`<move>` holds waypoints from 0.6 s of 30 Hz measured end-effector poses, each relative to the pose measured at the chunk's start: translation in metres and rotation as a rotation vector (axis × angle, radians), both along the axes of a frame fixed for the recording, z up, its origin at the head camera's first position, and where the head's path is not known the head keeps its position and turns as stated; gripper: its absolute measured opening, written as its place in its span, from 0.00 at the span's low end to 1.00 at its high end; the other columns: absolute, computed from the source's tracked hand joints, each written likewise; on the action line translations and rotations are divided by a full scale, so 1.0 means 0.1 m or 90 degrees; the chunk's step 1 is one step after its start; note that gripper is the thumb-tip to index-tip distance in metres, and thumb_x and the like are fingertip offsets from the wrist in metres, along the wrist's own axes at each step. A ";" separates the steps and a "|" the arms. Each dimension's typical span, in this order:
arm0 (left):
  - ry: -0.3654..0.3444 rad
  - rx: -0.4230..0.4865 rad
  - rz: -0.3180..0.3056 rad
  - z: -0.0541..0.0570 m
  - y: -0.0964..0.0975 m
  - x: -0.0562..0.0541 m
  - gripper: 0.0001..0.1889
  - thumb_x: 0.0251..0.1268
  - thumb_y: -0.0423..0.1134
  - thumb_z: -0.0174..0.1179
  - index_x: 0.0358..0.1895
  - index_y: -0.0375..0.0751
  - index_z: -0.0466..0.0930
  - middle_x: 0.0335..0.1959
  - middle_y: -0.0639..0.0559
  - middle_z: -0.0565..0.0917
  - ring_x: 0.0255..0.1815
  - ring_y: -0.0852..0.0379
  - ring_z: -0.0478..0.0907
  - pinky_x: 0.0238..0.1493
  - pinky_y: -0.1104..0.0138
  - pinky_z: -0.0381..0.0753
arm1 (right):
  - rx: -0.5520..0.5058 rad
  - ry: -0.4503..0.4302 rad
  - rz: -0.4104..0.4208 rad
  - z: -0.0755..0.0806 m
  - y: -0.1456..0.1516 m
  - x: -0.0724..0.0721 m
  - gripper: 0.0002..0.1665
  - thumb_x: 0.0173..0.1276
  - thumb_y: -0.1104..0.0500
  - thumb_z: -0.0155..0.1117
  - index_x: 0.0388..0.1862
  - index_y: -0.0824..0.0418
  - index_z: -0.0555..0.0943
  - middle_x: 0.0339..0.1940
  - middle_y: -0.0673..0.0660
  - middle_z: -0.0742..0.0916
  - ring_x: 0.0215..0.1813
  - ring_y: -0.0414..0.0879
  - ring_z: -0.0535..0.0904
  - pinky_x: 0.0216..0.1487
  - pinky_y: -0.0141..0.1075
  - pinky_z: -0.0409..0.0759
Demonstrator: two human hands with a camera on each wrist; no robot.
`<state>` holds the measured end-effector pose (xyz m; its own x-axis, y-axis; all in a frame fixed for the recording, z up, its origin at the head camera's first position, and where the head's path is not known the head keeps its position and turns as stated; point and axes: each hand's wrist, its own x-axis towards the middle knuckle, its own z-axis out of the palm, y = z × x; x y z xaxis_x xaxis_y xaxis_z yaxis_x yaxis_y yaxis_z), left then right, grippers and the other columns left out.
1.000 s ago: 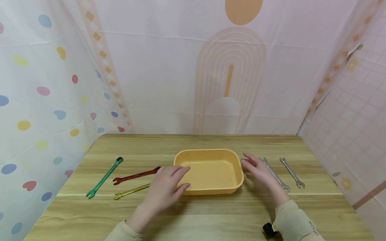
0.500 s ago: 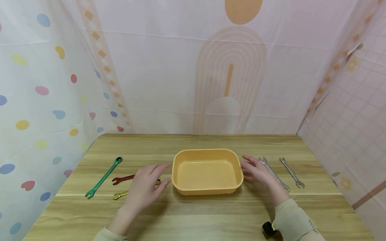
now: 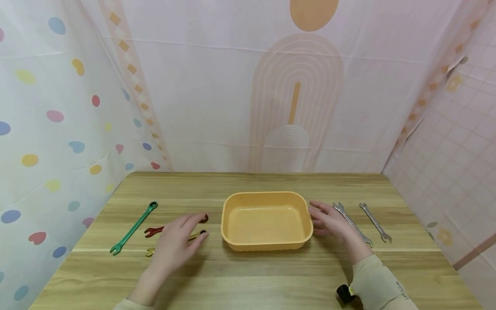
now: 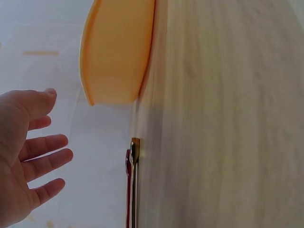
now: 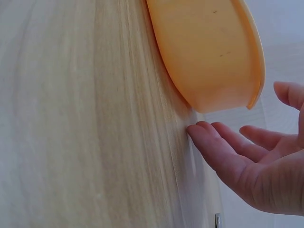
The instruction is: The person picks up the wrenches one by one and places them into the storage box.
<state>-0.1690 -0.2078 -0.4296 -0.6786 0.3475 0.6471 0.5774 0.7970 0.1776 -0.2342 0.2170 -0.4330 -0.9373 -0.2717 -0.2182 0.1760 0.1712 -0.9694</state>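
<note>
An orange-yellow plastic bin (image 3: 267, 247) stands in the middle of the wooden table. My left hand (image 3: 173, 246) hovers above a red wrench (image 3: 154, 231) and a gold wrench (image 3: 150, 252), hiding their middles; in the left wrist view its fingers are spread and hold nothing. At the bin's right end is my right hand (image 3: 331, 220), fingers loosely extended beside the wall. The right wrist view shows those fingertips (image 5: 199, 130) close to the bin's lower end (image 5: 223, 99), with a small gap.
A green wrench (image 3: 133, 228) lies at the far left. Two silver wrenches, a larger one (image 3: 353, 224) and a smaller one (image 3: 376, 222), lie to the right. A black object (image 3: 344, 294) is by the right sleeve. Patterned cloth (image 3: 209, 99) hangs behind the table.
My left hand has moved left, away from over the bin's left rim to above the red and gold wrenches. The right hand stays almost still beside the bin.
</note>
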 end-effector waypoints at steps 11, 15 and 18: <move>-0.090 -0.049 0.062 -0.07 -0.16 0.01 0.24 0.49 0.38 0.77 0.52 0.37 0.82 0.46 0.41 0.84 0.46 0.42 0.82 0.43 0.45 0.81 | 0.005 -0.003 0.022 0.00 -0.03 -0.01 0.39 0.79 0.54 0.53 0.77 0.73 0.52 0.67 0.77 0.70 0.54 0.58 0.81 0.48 0.49 0.83; -0.131 -0.054 0.079 -0.09 -0.20 0.01 0.24 0.50 0.38 0.77 0.52 0.36 0.82 0.47 0.41 0.84 0.47 0.42 0.82 0.44 0.45 0.80 | 0.020 0.001 0.022 -0.01 -0.05 -0.02 0.37 0.78 0.56 0.54 0.76 0.74 0.54 0.63 0.75 0.74 0.48 0.54 0.83 0.45 0.47 0.84; -0.162 -0.049 0.092 -0.10 -0.22 0.02 0.24 0.52 0.38 0.76 0.53 0.37 0.82 0.48 0.40 0.83 0.48 0.41 0.81 0.46 0.43 0.79 | 0.026 -0.002 0.013 -0.03 -0.06 -0.03 0.36 0.77 0.58 0.54 0.75 0.74 0.55 0.61 0.73 0.75 0.46 0.52 0.83 0.44 0.46 0.84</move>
